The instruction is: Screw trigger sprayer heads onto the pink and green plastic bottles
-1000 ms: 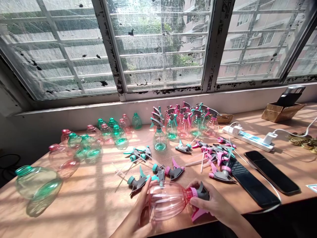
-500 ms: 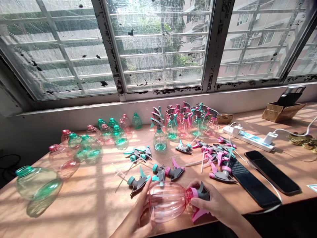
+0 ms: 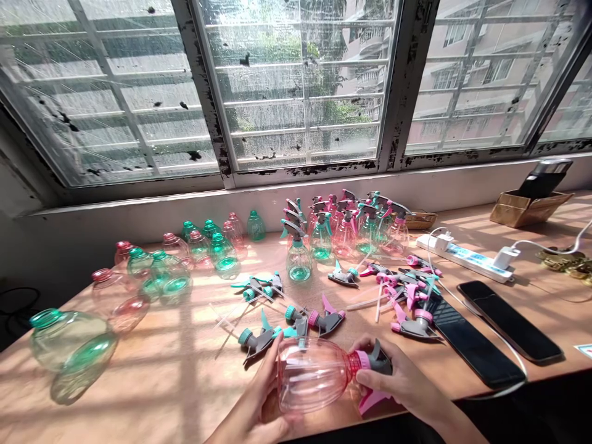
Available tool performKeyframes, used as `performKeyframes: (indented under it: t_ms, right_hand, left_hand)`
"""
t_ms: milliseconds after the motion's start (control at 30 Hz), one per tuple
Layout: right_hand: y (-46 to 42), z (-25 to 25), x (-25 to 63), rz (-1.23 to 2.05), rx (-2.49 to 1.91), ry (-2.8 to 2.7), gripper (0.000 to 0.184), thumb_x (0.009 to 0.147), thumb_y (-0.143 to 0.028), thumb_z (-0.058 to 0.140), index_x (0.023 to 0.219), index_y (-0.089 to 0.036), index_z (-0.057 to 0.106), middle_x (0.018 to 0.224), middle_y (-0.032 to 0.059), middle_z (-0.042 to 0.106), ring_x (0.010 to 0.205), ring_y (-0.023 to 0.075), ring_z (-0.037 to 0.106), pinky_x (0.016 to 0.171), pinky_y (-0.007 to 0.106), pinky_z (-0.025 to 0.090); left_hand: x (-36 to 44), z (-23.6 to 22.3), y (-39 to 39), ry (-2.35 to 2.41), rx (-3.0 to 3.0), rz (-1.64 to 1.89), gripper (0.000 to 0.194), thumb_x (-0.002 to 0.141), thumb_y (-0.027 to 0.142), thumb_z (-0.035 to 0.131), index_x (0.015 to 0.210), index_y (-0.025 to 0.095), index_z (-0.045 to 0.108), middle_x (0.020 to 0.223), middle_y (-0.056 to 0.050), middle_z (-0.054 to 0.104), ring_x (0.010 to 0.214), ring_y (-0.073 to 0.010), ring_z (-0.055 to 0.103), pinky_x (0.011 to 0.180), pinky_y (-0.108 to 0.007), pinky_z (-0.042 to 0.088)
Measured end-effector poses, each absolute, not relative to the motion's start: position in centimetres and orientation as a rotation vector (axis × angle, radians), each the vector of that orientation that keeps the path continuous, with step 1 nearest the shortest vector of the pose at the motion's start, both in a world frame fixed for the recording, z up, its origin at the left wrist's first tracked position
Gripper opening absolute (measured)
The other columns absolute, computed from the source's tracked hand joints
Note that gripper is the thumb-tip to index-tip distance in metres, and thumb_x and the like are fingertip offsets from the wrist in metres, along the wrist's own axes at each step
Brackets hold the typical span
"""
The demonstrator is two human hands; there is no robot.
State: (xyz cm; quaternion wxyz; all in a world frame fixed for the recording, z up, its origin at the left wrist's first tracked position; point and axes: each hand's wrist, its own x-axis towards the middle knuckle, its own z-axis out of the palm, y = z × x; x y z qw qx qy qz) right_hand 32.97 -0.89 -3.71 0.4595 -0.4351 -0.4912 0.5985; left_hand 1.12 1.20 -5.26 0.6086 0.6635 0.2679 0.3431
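I hold a clear pink spray bottle [image 3: 314, 373] on its side just above the near edge of the wooden table [image 3: 176, 376]. My left hand [image 3: 261, 404] cups the bottle's base, fingers wrapped round it. My right hand [image 3: 400, 379] is closed round the grey and pink trigger head [image 3: 375, 370] at the bottle's neck. Loose trigger heads [image 3: 296, 324] with dip tubes lie just beyond the bottle.
Empty green and pink bottles [image 3: 166, 277] stand and lie at the left. Finished spray bottles [image 3: 345, 231] cluster near the window sill. More trigger heads [image 3: 407, 293] lie at centre right. Two dark phones [image 3: 509, 320], a power strip [image 3: 465, 259] with cables and a cardboard box [image 3: 525, 206] occupy the right.
The pink bottle has turned very slightly between my hands; nothing else has moved.
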Motion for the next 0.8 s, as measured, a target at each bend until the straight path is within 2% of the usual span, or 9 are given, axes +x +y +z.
performKeyframes:
  t_ms: [133, 300, 400, 500, 633, 733, 800]
  right_hand:
    - [-0.8, -3.9, 33.1, 1.451, -1.085, -1.228, 0.049, 0.077, -0.056, 0.093, 0.099, -0.018, 0.070, 0.080, 0.0008, 0.073, 0.073, 0.0218, 0.072, 0.069, 0.036, 0.061]
    - [-0.8, -3.8, 33.0, 1.473, -1.066, -1.241, 0.048, 0.078, -0.055, 0.092, 0.099, -0.018, 0.070, 0.078, 0.0010, 0.073, 0.072, 0.0214, 0.072, 0.068, 0.034, 0.060]
    - [-0.9, -3.6, 33.0, 1.504, -1.030, -1.238, 0.047, 0.079, -0.053, 0.092, 0.098, -0.018, 0.069, 0.079, 0.0012, 0.074, 0.071, 0.0209, 0.073, 0.066, 0.032, 0.059]
    - [-0.9, -3.4, 33.0, 1.492, -1.064, -1.234, 0.047, 0.078, -0.054, 0.093, 0.098, -0.018, 0.070, 0.079, 0.0012, 0.074, 0.072, 0.0214, 0.074, 0.068, 0.032, 0.060]
    - [-1.0, -3.3, 33.0, 1.473, -1.081, -1.239, 0.047, 0.077, -0.053, 0.093, 0.096, -0.018, 0.070, 0.079, 0.0004, 0.074, 0.072, 0.0215, 0.075, 0.070, 0.033, 0.062]
    - [-1.0, -3.1, 32.9, 1.495, -1.062, -1.238, 0.046, 0.078, -0.053, 0.093, 0.096, -0.018, 0.070, 0.078, -0.0001, 0.074, 0.071, 0.0209, 0.075, 0.070, 0.032, 0.062]
    - [-1.0, -3.0, 32.9, 1.510, -1.044, -1.244, 0.046, 0.078, -0.052, 0.093, 0.096, -0.018, 0.070, 0.079, 0.0000, 0.075, 0.071, 0.0206, 0.076, 0.069, 0.031, 0.061]
  left_hand:
    - [1.0, -5.0, 1.2, 0.654, 1.597, 0.762, 0.085, 0.107, 0.042, 0.060, 0.171, 0.044, 0.004, 0.184, -0.005, 0.010, 0.166, -0.0369, 0.022, 0.131, -0.053, 0.024]
    - [0.6, -6.2, 1.4, 0.647, 1.545, 0.751, 0.102, 0.098, 0.042, 0.076, 0.169, 0.050, 0.004, 0.184, 0.000, 0.014, 0.167, -0.0377, 0.019, 0.131, -0.056, 0.025]
    - [0.5, -6.3, 1.4, 0.650, 1.557, 0.739, 0.098, 0.097, 0.044, 0.076, 0.170, 0.047, 0.009, 0.184, -0.001, 0.016, 0.167, -0.0386, 0.015, 0.131, -0.056, 0.026]
    - [0.8, -5.6, 1.3, 0.655, 1.550, 0.746, 0.097, 0.100, 0.043, 0.072, 0.170, 0.046, 0.006, 0.183, -0.003, 0.017, 0.165, -0.0381, 0.023, 0.130, -0.054, 0.030]
    - [1.2, -4.6, 1.1, 0.701, 1.557, 0.755, 0.091, 0.104, 0.052, 0.061, 0.170, 0.041, 0.000, 0.183, -0.005, 0.018, 0.160, -0.0370, 0.037, 0.128, -0.050, 0.033]
    - [1.5, -4.0, 0.9, 0.698, 1.511, 0.736, 0.109, 0.098, 0.050, 0.074, 0.168, 0.045, -0.010, 0.184, -0.003, 0.016, 0.158, -0.0385, 0.041, 0.122, -0.048, 0.044]
    - [1.4, -3.8, 0.8, 0.701, 1.509, 0.730, 0.117, 0.093, 0.047, 0.080, 0.168, 0.046, -0.010, 0.183, -0.003, 0.019, 0.158, -0.0404, 0.040, 0.118, -0.048, 0.049]
